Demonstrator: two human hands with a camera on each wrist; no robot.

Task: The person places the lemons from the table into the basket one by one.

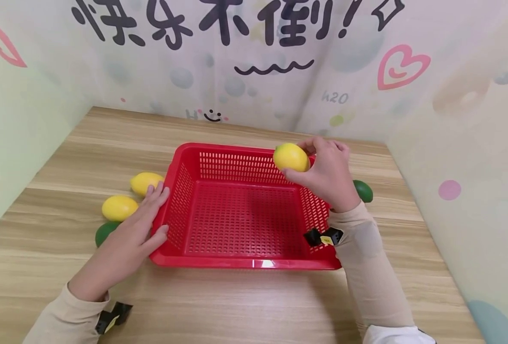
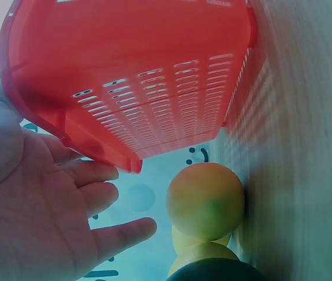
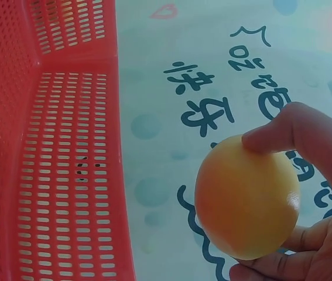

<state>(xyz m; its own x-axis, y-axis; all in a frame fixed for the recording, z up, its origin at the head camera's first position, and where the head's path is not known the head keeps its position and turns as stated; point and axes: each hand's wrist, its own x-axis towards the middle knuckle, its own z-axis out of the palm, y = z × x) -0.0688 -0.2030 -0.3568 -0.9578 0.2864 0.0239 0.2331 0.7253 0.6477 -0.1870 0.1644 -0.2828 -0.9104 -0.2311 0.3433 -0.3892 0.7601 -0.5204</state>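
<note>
A yellow lemon (image 1: 291, 157) is pinched between the thumb and fingers of my right hand (image 1: 329, 172), above the far right corner of a red plastic basket (image 1: 245, 263). In the right wrist view the thumb lies on one side of the lemon (image 3: 247, 199) and the fingers curl round the other. My left hand (image 1: 129, 239) rests against the basket's left rim, its fingers fairly straight. Just left of that hand lie two more lemons (image 1: 119, 208) and a green fruit (image 1: 105, 233), partly hidden by the hand. The basket's perforated floor is bare.
Right of the basket, another green fruit (image 1: 363, 191) lies partly behind my right wrist. The wooden table (image 1: 262, 306) meets a printed backdrop (image 1: 219, 95) at the back, with pale walls at both sides.
</note>
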